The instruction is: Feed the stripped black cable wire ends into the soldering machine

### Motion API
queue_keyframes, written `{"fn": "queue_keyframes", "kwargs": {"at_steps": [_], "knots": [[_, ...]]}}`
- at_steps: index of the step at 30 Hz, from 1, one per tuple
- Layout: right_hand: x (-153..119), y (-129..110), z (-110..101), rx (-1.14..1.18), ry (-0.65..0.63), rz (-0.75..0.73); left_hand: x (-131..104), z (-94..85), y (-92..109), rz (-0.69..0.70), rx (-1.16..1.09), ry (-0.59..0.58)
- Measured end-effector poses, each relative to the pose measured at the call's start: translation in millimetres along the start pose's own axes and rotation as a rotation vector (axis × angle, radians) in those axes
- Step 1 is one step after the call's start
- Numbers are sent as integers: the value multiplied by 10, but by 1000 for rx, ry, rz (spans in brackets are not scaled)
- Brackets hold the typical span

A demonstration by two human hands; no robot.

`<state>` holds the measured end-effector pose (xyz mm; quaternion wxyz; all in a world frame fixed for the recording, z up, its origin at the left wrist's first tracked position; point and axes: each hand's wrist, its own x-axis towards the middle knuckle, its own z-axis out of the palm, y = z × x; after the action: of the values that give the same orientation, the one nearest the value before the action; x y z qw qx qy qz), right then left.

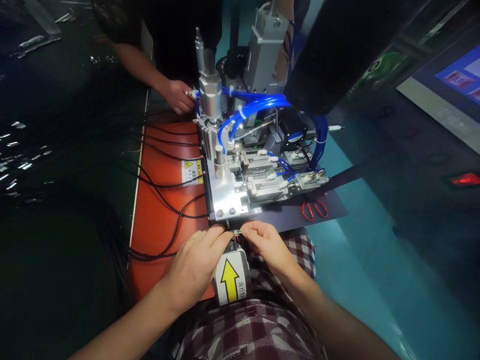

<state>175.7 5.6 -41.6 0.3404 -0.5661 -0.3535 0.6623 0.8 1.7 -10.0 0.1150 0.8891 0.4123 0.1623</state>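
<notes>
At the near edge of the machine, my left hand (197, 260) is closed, its thumb and finger pressed together. From the other side my right hand (268, 245) pinches with thumb and forefinger. Between the fingertips shows a tiny part with green and red bits (237, 233); its kind is too small to tell. Just below lies the rounded end of a white-topped unit with a yellow arrow label (230, 280). The metal plate (224, 200) of the machine, with two bolts at its near end, sits right above my fingers.
Black cables (176, 220) run over the orange-red surface (157, 200) at left. Blue air tubes (262, 104) arch above the pneumatic cylinders (266, 190). Red-handled scissors (314, 210) lie on the dark plate. Across the machine, another person's hand (180, 96) touches a fitting. A screen (459, 75) stands right.
</notes>
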Motion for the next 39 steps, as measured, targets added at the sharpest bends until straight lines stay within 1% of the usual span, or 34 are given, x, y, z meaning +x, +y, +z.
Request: {"fn": "queue_keyframes", "kwargs": {"at_steps": [3,6,9,10,12,14,16,18,20,22,24,27,29,30,32,35,39], "knots": [[-103,44,25,-6,90,-70,0,9,-3,-5,-17,-12],[-188,62,80,-51,107,-75,-4,17,-6,-10,-14,6],[-199,32,108,-120,119,-62,-7,17,-7,-13,-18,15],[-197,12,106,-185,125,-81,-7,17,-7,-14,-24,13],[-202,-38,92,-388,154,-164,-6,17,-7,-13,-34,10],[-225,-98,75,-632,191,-287,-4,22,-9,-15,-36,12],[-251,-159,58,-827,198,-411,-4,29,-12,-17,-36,12],[-260,-206,36,-955,174,-510,-5,31,-13,-22,-34,12],[-238,-218,5,-992,142,-556,-6,29,-13,-21,-34,15],[-187,-184,-33,-902,97,-523,-4,24,-12,-19,-33,24],[-120,-109,-71,-690,33,-422,0,21,-11,-12,-26,30],[-32,20,-108,-313,-70,-238,1,27,-12,-2,-17,30],[1,77,-113,-156,-117,-158,-8,32,-10,-1,-8,34],[10,92,-107,-121,-119,-144,-15,32,-7,-5,2,38],[19,105,-80,-112,-87,-161,-33,25,4,-24,35,40],[27,107,-8,-102,-31,-186,-58,5,29,-66,79,7],[33,116,57,-27,-23,-188,-77,10,46,-78,33,-24]]}}
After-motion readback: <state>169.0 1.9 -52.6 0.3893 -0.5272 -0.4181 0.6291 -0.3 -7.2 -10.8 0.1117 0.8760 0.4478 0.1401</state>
